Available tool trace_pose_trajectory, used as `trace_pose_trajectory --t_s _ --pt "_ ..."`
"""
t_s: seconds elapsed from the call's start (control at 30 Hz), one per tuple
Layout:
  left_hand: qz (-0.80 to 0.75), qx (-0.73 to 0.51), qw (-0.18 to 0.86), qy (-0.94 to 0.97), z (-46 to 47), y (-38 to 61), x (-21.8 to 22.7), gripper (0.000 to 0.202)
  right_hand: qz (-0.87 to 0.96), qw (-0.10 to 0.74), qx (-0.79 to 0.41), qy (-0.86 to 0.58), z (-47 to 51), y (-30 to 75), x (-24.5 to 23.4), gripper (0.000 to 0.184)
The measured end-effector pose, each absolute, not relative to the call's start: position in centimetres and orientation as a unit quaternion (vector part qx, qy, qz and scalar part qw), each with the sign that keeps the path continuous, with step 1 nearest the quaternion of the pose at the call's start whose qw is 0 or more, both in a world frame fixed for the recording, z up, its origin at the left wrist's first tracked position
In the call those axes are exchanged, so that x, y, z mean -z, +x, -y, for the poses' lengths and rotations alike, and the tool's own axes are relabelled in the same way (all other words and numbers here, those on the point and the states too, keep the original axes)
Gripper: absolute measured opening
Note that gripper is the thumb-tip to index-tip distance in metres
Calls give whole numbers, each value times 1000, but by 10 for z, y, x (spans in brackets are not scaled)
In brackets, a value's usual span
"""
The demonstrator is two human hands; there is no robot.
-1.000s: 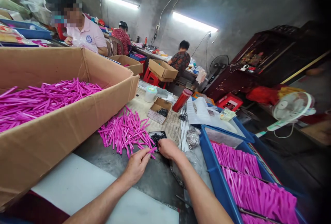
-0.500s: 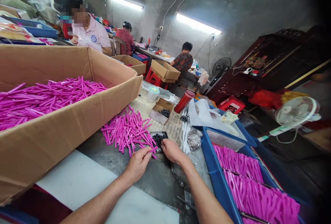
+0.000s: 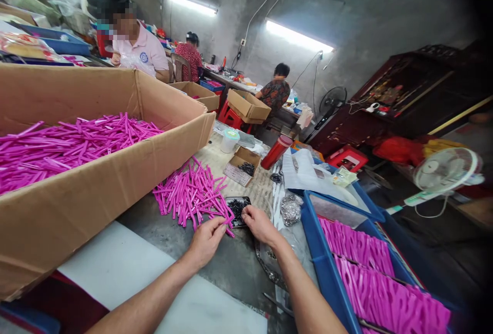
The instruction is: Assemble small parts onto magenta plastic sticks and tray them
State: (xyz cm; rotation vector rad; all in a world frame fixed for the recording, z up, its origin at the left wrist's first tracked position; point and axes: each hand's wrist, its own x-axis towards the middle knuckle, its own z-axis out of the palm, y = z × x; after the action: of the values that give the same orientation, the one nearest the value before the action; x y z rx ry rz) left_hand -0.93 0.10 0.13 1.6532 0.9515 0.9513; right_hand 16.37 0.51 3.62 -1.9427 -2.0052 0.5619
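My left hand (image 3: 208, 239) is closed in a pinch on a thin magenta plastic stick (image 3: 228, 220), whose end points toward my right hand. A loose pile of the same magenta sticks (image 3: 188, 192) lies just beyond it on the table. My right hand (image 3: 261, 225) is at the right edge of a small dark tray (image 3: 247, 200) with many small black pieces (image 3: 235, 207) in it. Its thumb and fingers are pressed together. Whatever lies between those fingertips is too small to make out.
A large cardboard box (image 3: 115, 169) of magenta sticks stands at left. At right is a blue crate (image 3: 318, 262) with rows of magenta pieces. Beyond the tray are a small carton (image 3: 234, 173), a red flask (image 3: 275, 153) and a lidded tub (image 3: 229, 141). Several people sit farther back.
The whole view has shifted slightly. Both hands stay close to the tray, my left still pinching the stick and my right still with its fingertips together.
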Motion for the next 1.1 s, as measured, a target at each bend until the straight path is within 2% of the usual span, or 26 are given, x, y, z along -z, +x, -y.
trace_pose_trajectory --t_s 0.33,0.47,0.7,0.97,1.1 --pt "-382 -396 501 668 -2 -10 -2 20 681 190 -222 -671 -5 166 -35 12" --pt "-371 -411 564 613 -4 -8 1 18 684 208 -225 -662 1 160 -42 13" --pt "-333 -420 669 515 -5 -6 -5 18 707 287 -191 -617 25 138 -49 14" --pt "-345 -381 675 529 -1 -9 -13 12 724 304 -152 -600 37 122 -36 13" --pt "-341 -387 663 543 -2 -9 -9 10 714 324 -171 -596 38 122 -35 12"
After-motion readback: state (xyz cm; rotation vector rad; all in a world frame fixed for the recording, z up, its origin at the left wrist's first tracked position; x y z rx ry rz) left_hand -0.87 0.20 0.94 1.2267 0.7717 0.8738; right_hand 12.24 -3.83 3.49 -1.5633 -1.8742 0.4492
